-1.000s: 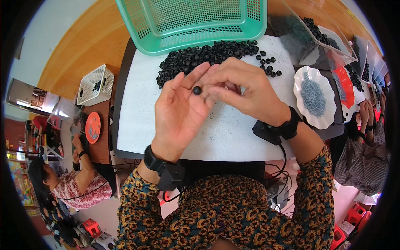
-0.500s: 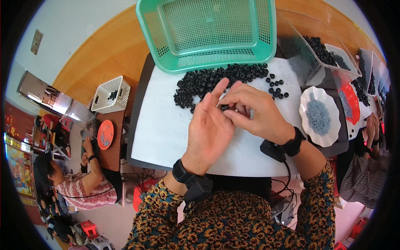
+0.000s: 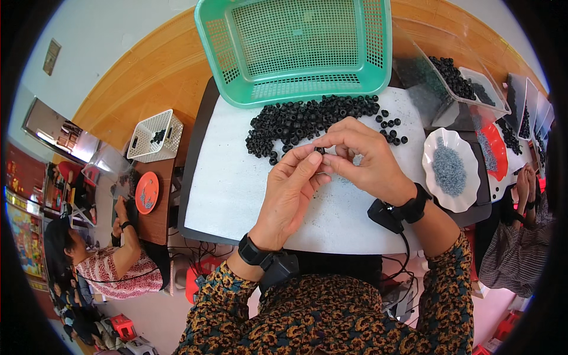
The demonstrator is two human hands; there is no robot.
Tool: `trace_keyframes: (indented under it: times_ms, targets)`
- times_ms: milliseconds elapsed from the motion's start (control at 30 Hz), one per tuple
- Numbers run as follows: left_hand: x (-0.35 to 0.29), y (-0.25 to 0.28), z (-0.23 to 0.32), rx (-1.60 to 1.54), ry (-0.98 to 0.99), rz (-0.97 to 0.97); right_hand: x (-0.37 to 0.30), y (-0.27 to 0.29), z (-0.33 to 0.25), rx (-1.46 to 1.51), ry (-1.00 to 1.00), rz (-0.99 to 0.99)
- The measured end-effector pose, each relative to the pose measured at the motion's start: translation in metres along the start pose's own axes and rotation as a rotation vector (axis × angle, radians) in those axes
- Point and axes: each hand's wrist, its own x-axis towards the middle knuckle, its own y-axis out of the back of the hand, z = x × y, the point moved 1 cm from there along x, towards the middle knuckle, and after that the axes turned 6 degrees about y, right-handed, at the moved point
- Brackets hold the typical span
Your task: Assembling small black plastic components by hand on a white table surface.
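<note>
A small round black piece with a hole, like a bead (image 3: 319,150), is pinched between my fingertips above the white sheet. My right hand (image 3: 371,163) grips it with thumb and forefinger. My left hand (image 3: 287,198) is closed too, thumb and forefinger meeting at the same bead; whether something smaller sits in that pinch is hidden. Beyond my hands a heap of similar black beads (image 3: 307,121) lies on the white sheet (image 3: 222,195), with several loose ones to its right. A scalloped white dish (image 3: 469,198) of small grey-blue pieces (image 3: 449,170) stands right of my right hand.
A green mesh basket (image 3: 296,96) rises behind the heap. At the back right stands a clear bin (image 3: 414,80) with black beads, beside a red dish (image 3: 496,148). People work at either side; a white basket (image 3: 155,142) and an orange plate (image 3: 148,192) are on the left.
My left hand has gone from spread fingers, palm turned up, to a pinch at the bead. My right hand stays nearly in place with the bead.
</note>
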Motion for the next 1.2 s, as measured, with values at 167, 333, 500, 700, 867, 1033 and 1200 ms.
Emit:
trace_keyframes:
  times_ms: [167,333,500,700,867,1033,1200]
  targets:
    - [0.006,0.002,-0.001,0.015,-0.009,-0.028,0.000,0.001,-0.002,0.011,0.041,-0.025]
    - [0.008,0.001,0.003,-0.224,0.082,-0.125,0.000,-0.001,0.008,0.197,-0.061,0.060]
    - [0.005,-0.004,-0.005,-0.295,0.081,-0.170,0.002,0.002,-0.002,0.041,0.004,0.035]
    - [0.003,0.005,-0.006,-0.171,0.055,-0.061,0.000,0.004,0.001,-0.035,0.056,-0.054]
    - [-0.012,0.013,0.003,0.000,0.113,-0.026,0.000,0.007,0.002,-0.004,0.055,-0.127]
    - [-0.031,0.028,-0.006,-0.074,0.069,-0.062,0.004,0.024,0.015,-0.230,-0.180,-0.048]
    - [-0.042,0.040,-0.012,-0.158,0.080,-0.103,-0.002,0.020,0.024,-0.352,-0.184,-0.173]
